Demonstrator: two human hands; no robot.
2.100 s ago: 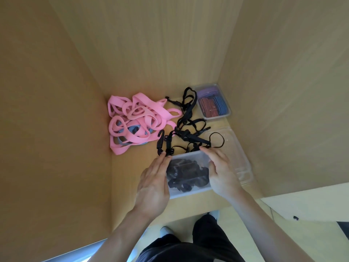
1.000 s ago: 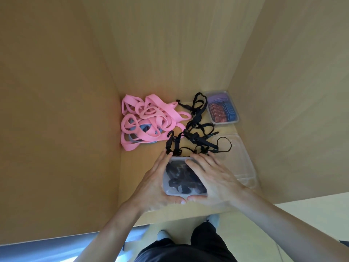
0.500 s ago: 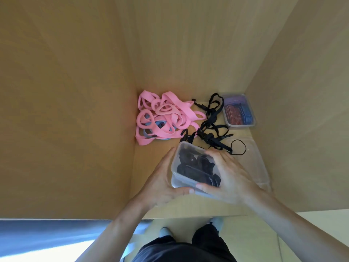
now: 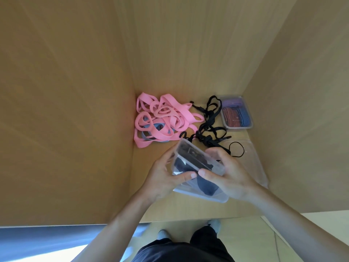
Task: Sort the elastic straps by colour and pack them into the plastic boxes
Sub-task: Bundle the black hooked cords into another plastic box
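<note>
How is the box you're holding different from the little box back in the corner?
The held box is up and tilted, gripped by the left hand and right hand; the corner box sits flat on the wooden floor. The held box has black straps inside; the corner box has purple, red and blue straps. Both are clear plastic.

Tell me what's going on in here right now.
A person grips a clear plastic box of black straps with the left hand and right hand, holding it tilted. Behind it lie loose black straps and a pink strap pile, unpacked. A second box with red, blue and purple straps sits at the back right.
</note>
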